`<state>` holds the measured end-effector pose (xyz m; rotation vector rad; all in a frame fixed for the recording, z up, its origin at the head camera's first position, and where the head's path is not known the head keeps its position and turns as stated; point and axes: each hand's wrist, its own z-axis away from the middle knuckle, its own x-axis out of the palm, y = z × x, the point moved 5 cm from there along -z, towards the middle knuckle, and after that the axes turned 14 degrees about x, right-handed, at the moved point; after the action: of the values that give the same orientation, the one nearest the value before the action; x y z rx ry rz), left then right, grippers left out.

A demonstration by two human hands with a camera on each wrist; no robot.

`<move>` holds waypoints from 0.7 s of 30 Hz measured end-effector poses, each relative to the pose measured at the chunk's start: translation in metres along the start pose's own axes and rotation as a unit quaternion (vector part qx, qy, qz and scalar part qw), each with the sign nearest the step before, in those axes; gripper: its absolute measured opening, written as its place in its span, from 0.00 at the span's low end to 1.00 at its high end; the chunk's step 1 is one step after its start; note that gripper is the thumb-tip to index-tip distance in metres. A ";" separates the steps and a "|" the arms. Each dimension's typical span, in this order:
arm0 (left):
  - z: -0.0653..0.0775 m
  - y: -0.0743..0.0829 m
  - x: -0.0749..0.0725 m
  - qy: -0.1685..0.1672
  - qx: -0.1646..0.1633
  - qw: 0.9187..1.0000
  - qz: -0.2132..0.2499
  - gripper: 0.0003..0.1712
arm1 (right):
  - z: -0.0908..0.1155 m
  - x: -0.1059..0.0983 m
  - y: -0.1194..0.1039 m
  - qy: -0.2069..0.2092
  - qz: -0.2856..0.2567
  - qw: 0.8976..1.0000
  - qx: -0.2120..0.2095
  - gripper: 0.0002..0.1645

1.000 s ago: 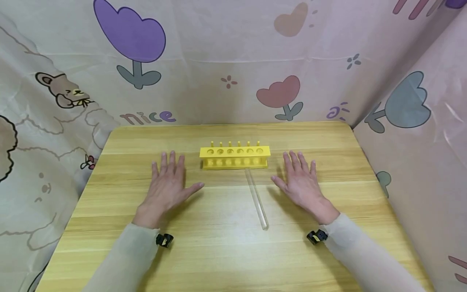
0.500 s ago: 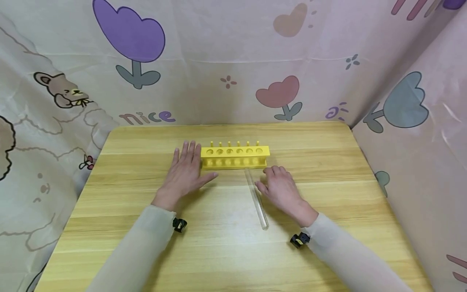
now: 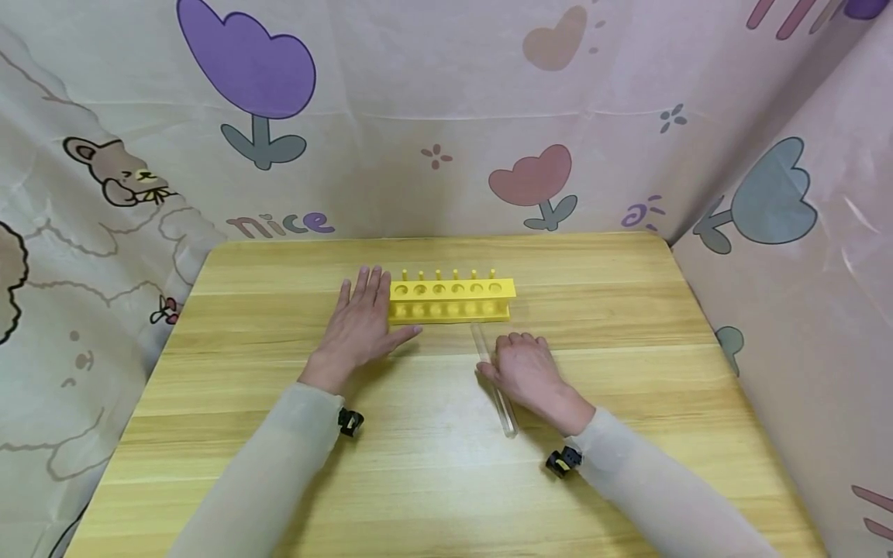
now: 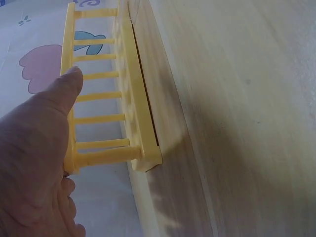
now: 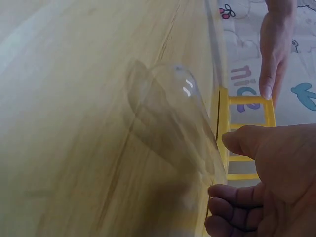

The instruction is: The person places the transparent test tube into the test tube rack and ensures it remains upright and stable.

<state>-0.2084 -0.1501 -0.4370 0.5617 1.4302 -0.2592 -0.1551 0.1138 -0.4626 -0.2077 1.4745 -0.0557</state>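
Note:
A yellow test tube rack (image 3: pixel 452 289) with a row of holes and upright pegs stands on the wooden table. My left hand (image 3: pixel 356 329) lies along its left end, fingers straight and touching it; the thumb (image 4: pixel 61 91) reaches across its front in the left wrist view. In front of the rack lies a clear glass test tube (image 3: pixel 505 415). My right hand (image 3: pixel 528 372) pinches it around the middle, thumb on one side and curled fingers on the other. The tube's rounded end points toward me. Part of the tube is hidden under the hand.
The wooden table (image 3: pixel 418 480) extends to both sides and in front of the hands. A curtain (image 3: pixel 391 170) printed with flowers and a bear hangs behind the table and at both sides. Small black devices are strapped at both wrists.
My left hand has moved right and forward to the rack's left end. My right hand has come left to the test tube, its fingers curling onto it. The tube has shifted slightly right.

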 end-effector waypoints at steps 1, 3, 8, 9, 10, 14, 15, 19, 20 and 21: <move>0.000 0.000 0.000 -0.002 0.000 1.000 0.000 0.67 | 0.000 0.001 0.000 -0.005 0.003 1.000 0.004 0.27; -0.001 0.000 0.000 -0.006 0.000 1.000 -0.001 0.66 | 0.000 0.003 -0.001 -0.015 0.007 1.000 0.011 0.27; -0.001 0.000 0.001 -0.012 -0.001 1.000 0.002 0.65 | 0.000 0.007 -0.002 -0.033 0.003 0.999 0.015 0.27; -0.001 0.001 0.001 -0.012 -0.002 1.000 0.003 0.65 | 0.000 0.007 -0.002 -0.034 -0.001 0.999 0.015 0.28; -0.001 0.001 0.001 -0.012 -0.002 1.000 0.003 0.65 | -0.001 0.008 -0.002 -0.036 -0.003 0.999 0.015 0.28; -0.002 0.001 0.002 -0.010 -0.005 1.000 0.004 0.64 | -0.001 0.009 -0.003 -0.040 -0.011 0.999 0.016 0.28; -0.002 0.001 0.002 -0.011 -0.006 1.000 0.005 0.63 | -0.001 0.009 -0.003 -0.042 -0.013 0.999 0.016 0.28; -0.001 0.001 0.002 -0.013 -0.007 1.000 0.005 0.62 | 0.001 0.008 -0.005 -0.049 -0.027 0.998 0.011 0.27; -0.001 0.001 0.002 -0.013 -0.006 1.000 0.005 0.62 | 0.002 0.007 -0.006 -0.052 -0.034 0.998 0.010 0.26; -0.001 0.001 0.001 -0.014 -0.006 1.000 0.004 0.61 | 0.003 0.005 -0.007 -0.055 -0.041 0.998 0.009 0.24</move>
<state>-0.2082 -0.1484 -0.4382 0.5533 1.4009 -0.2511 -0.1509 0.1064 -0.4664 -0.2531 1.3554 -0.1212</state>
